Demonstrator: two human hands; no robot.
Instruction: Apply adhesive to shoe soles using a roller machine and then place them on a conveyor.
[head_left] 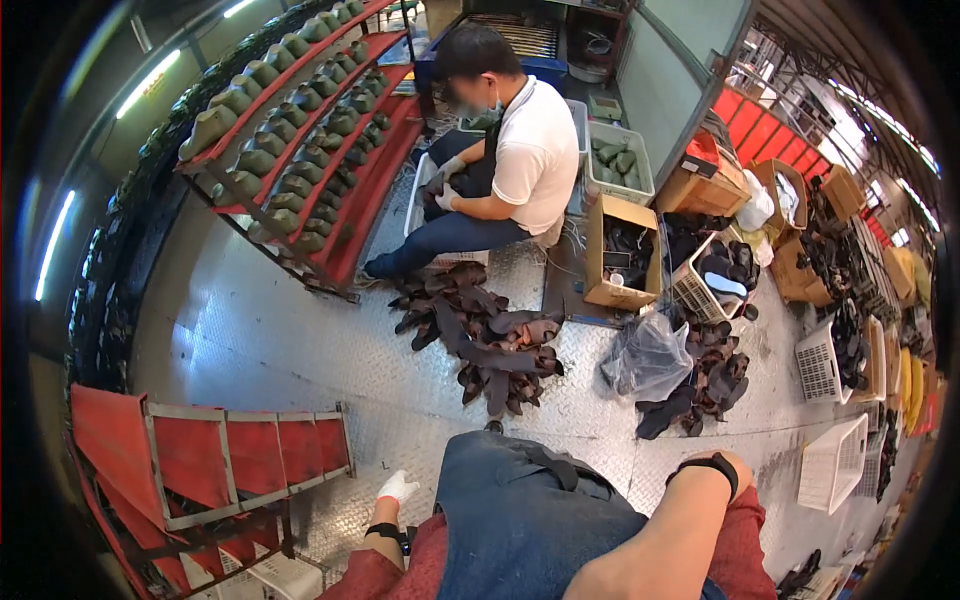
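Head-worn fisheye view of a workshop. At the lower centre-left of the frame, the wearer's left hand [398, 487], in a white glove, has its fingers loosely spread and holds nothing visible. Nearest to it, just to its left, a low rack with red panels [240, 455] and metal bars fills the lower left. The wearer's bent right arm [650, 540], bare with a black band [712, 462], crosses the lower right; its hand is out of sight, so its state cannot be told. Between the arms is a dark blue apron [520, 510]. Mid-frame, a pile of dark brown pieces [480, 335] lies on the metal floor [270, 320]; right of it are a clear plastic bag [645, 355] and a smaller pile [705, 385]. At upper centre, a seated co-worker [535, 145] in a white shirt holds something dark in gloved hands. Upper left, a tiered red rack [385, 175] carries grey-green foot-shaped forms [262, 140].
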